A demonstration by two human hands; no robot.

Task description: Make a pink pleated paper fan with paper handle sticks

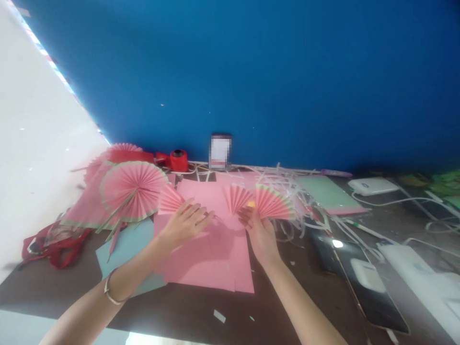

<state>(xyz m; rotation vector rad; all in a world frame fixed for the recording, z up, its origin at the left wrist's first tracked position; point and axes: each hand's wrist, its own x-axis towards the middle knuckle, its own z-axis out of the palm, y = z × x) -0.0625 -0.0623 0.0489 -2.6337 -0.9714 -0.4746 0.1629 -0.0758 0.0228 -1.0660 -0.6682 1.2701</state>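
Observation:
Pink paper sheets (212,258) lie at the middle of the dark table. My left hand (187,220) is over them with its fingers spread, just beside a small pleated pink fan piece (168,199). On the right, my right hand (259,230) has its fingers closed around the lower part of a pleated pink fan with a green edge (273,202). Another pleated pink piece (237,197) touches or lies close to those fingertips. A small yellow item (251,204) shows at the right hand's fingers.
Finished round fans (138,184) and blue paper (127,244) are at the left. Red tape (178,161) stands by the blue wall. Paper strips (283,184), a green sheet (327,191), a black phone (377,287) and a white power strip (420,282) are at the right.

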